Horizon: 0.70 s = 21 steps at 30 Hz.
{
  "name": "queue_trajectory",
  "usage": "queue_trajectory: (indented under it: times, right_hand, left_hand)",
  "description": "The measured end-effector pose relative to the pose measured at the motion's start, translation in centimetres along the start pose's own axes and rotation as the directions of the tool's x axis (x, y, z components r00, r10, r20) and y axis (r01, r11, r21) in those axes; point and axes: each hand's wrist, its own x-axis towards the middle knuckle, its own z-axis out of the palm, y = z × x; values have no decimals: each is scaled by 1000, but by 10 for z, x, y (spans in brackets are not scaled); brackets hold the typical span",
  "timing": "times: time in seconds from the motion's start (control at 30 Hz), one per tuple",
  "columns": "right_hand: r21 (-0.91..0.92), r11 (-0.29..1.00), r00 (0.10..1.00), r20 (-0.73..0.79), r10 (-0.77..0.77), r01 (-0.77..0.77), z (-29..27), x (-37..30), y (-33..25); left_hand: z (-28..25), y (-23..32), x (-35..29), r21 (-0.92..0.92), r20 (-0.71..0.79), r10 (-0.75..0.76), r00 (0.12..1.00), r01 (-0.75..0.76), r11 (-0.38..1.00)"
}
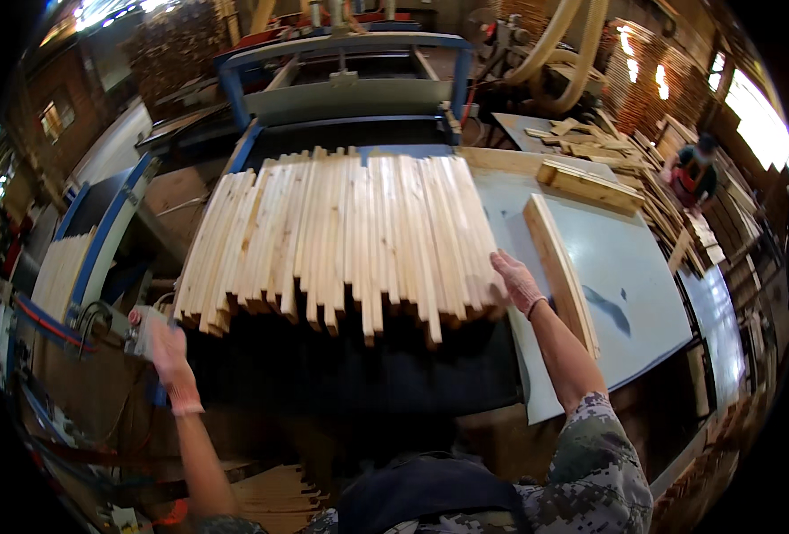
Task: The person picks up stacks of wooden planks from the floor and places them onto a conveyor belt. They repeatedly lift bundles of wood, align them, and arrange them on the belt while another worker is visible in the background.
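Observation:
A wide layer of pale wooden slats [341, 236] lies side by side on the dark bed of a blue-framed machine [350, 98], their near ends uneven. My right hand [516, 281], gloved, rests flat against the right edge of the slats near their front ends, fingers spread. My left hand [165, 343], also gloved, is at the left front corner of the pile, fingers closed on a grey metal part [141, 325] of the machine beside the slats.
A light grey table [626, 267] stands to the right with a long wooden board [559, 267] on edge and a short plank stack [590, 185]. More wood pieces litter the far right, where another person [695, 169] works. Slat stacks sit left [56, 267] and below [274, 494].

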Motion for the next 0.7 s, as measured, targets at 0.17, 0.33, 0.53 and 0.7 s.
queue_trajectory:
  times: [0.17, 0.33, 0.53, 0.7]
  right_hand:
    - [34, 984, 979, 118, 167, -172, -13, -35, 6]
    - [37, 995, 994, -41, 98, -97, 3, -96, 32]
    - [105, 994, 998, -51, 31, -25, 2, -155, 43]
    - [177, 984, 996, -77, 50, -35, -12, -201, 44]
  left_hand:
    - [93, 107, -153, -202, 715, -213, 666, 489, 849]
    - [119, 71, -249, -78, 898, -309, 313, 804, 589]
    - [154, 62, -268, 206, 912, -408, 42, 813, 545]
    - [192, 83, -264, 320, 919, -388, -73, 712, 625]
